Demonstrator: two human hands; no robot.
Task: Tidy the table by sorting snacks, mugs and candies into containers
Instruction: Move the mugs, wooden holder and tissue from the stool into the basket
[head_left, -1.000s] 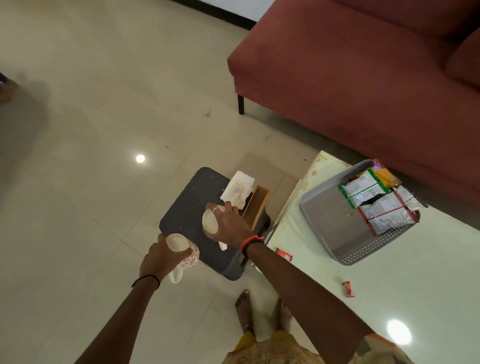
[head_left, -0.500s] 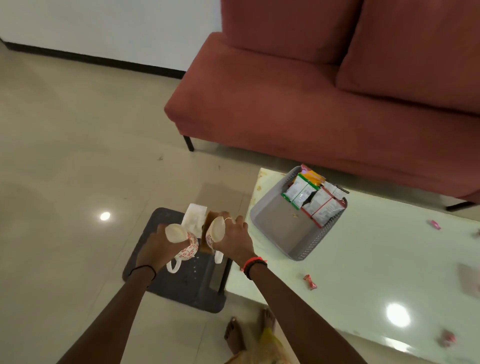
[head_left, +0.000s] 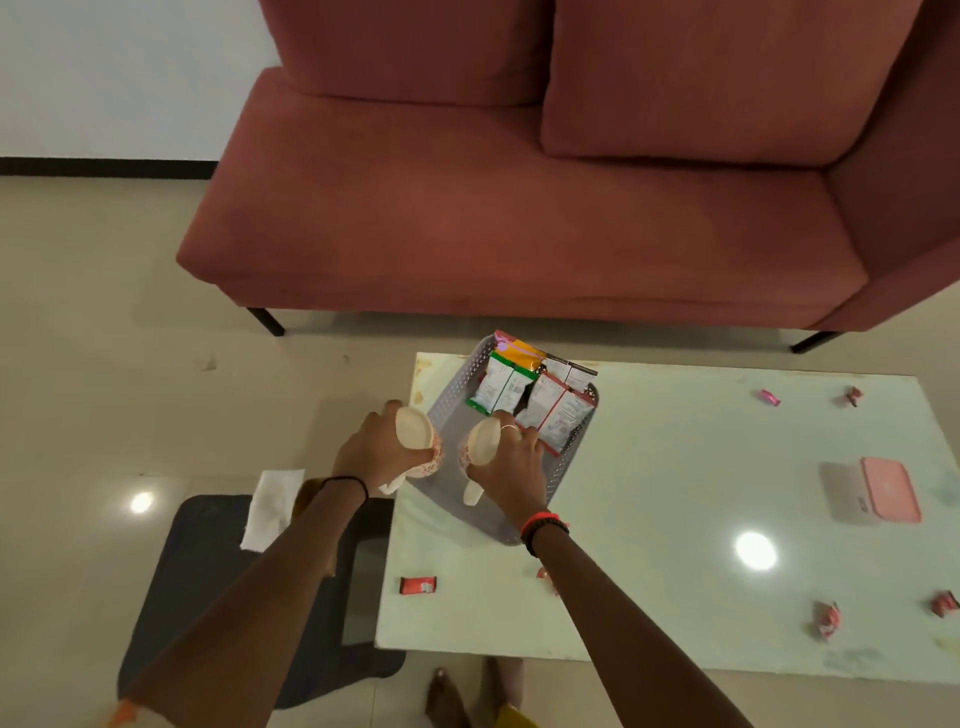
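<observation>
1. The grey basket (head_left: 452, 410) sits at the far left corner of the table (head_left: 675, 519), its left wall close to the table's left edge.
2. Snack packets (head_left: 530, 395) fill the basket's far half; the near half shows bare floor.
3. The left hand (head_left: 371, 457) has its fingers wrapped tight around a white mug (head_left: 418, 447) with red print, held just left of the basket, over its left rim.
4. The right hand (head_left: 511, 473) is closed around a second mug (head_left: 480, 447) over the basket's near half, handle hanging down; fingertips reach the nearest snack packet.
5. The two mugs are close side by side but apart.
6. Right of the basket the tabletop is mostly open: a pink box (head_left: 878, 491) lies well apart toward the right edge.
7. Candies are scattered: one (head_left: 418, 585) near the table's left edge in front of the basket, two (head_left: 769, 397) by the far edge, two (head_left: 828, 621) toward the near right.
8. Left of the basket, off the table, a dark stool (head_left: 208, 561) stands on the floor with a white tissue (head_left: 270, 509) on it.
9. A red sofa (head_left: 519, 234) stands beyond the basket, with a strip of bare floor between it and the table.
</observation>
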